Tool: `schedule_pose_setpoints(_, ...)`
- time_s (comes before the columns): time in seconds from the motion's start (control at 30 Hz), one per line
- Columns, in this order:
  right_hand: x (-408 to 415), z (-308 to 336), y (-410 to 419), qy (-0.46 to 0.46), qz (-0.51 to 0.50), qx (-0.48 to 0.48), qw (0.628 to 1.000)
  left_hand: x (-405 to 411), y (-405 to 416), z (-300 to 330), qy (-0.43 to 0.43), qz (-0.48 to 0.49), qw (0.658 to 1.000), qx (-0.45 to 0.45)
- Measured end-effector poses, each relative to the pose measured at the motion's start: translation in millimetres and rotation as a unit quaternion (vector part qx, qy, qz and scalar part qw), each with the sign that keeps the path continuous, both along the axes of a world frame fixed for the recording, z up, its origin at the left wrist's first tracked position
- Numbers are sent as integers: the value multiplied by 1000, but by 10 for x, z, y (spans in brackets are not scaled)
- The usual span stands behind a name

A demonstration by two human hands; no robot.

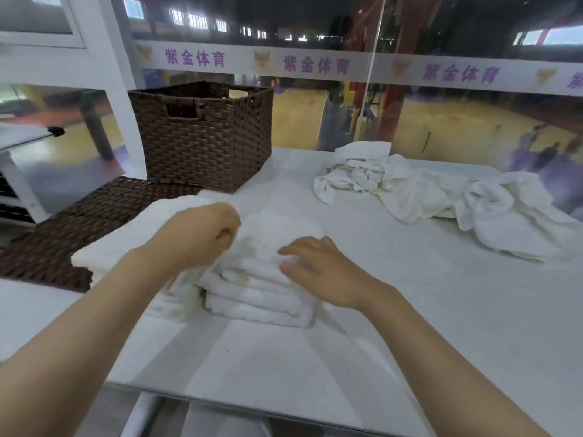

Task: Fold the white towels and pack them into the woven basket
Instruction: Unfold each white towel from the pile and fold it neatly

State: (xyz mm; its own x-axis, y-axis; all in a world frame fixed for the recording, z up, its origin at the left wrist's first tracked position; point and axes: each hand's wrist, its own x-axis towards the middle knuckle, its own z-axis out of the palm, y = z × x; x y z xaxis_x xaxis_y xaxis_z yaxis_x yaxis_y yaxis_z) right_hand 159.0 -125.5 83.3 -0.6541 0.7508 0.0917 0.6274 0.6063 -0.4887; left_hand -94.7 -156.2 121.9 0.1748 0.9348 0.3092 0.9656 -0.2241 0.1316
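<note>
Both forearms reach in from the near edge of the white table. Far left lies a flat woven lid, with the woven basket upright behind it. Next, the left hand curls its fingers, pinching the top layer of the folded towel stack. Right of that, the right hand rests flat on the stack, fingers straight. Farthest right, a heap of unfolded towels lies crumpled on the table.
</note>
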Motion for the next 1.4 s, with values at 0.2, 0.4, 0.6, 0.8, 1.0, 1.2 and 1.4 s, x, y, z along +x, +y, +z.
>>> schedule_pose_setpoints(0.2,-187,-240,202,-49,-46,63,996,528,464,-524,-114,-6,990,-82)
schedule_pose_setpoints(0.4,-117,-612,209,72,-42,-26,996,480,427,-840,-22,37,991,-126)
schedule_pose_setpoints(0.6,305,-639,121,185,-52,-113,975,537,463,-674,77,75,977,-184)
schedule_pose_setpoints(0.8,1449,-775,182,105,-246,-62,962,1169,569,-415,64,67,994,-58)
schedule_pose_setpoints(1.0,2488,-871,244,52,-379,-10,924,2312,623,-576,-68,-127,985,-98)
schedule_pose_setpoints(1.2,3151,-912,312,43,-465,35,884,3077,698,-979,-83,-170,971,-147)
schedule_pose_setpoints(1.4,3342,-874,649,-67,-474,142,867,3153,779,-1327,-70,-157,978,-116)
